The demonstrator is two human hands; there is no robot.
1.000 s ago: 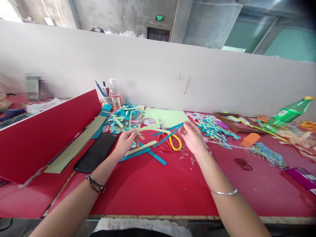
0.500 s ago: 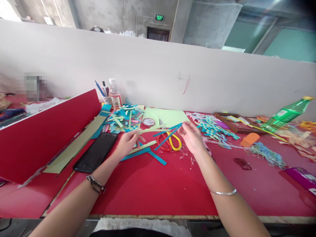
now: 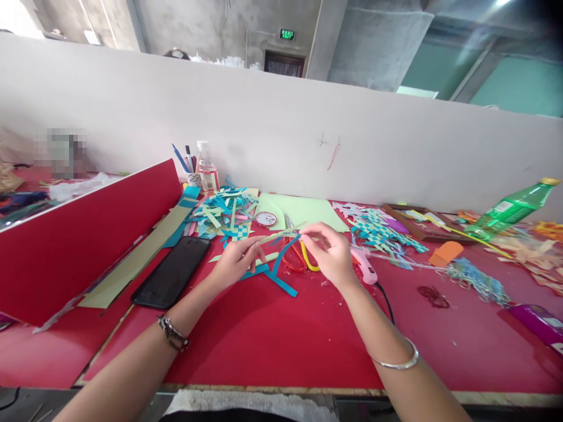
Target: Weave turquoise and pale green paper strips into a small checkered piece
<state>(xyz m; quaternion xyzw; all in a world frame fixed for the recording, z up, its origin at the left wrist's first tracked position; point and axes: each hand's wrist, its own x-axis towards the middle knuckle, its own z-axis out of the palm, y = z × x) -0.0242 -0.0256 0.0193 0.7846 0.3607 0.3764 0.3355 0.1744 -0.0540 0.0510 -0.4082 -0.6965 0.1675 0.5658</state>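
My left hand (image 3: pixel 237 259) pinches a pale green paper strip (image 3: pixel 288 230) that points toward the right. Between the fingertips of my right hand (image 3: pixel 328 253) is a blue paper strip (image 3: pixel 280 255), folded so its ends hang down to the left. The two strips meet or overlap between my hands; whether they are interlaced I cannot tell. Under them lie scissors with red and yellow handles (image 3: pixel 313 265), partly covered by my right hand. Loose on the red table are another blue strip (image 3: pixel 284 285) and a pale green strip (image 3: pixel 271 257).
A black phone (image 3: pixel 171 272) lies left, beside a standing red board (image 3: pixel 92 234). Behind are a heap of paper strips (image 3: pixel 220 205), a clear bottle (image 3: pixel 207 170) and a roll of tape (image 3: pixel 265 218). Right are a pink glue gun (image 3: pixel 365 266), woven pieces (image 3: pixel 373 228) and a green bottle (image 3: pixel 512 208).
My right hand has moved left with the blue strip, toward the pale green strip in my left hand. The glue gun is now more exposed.
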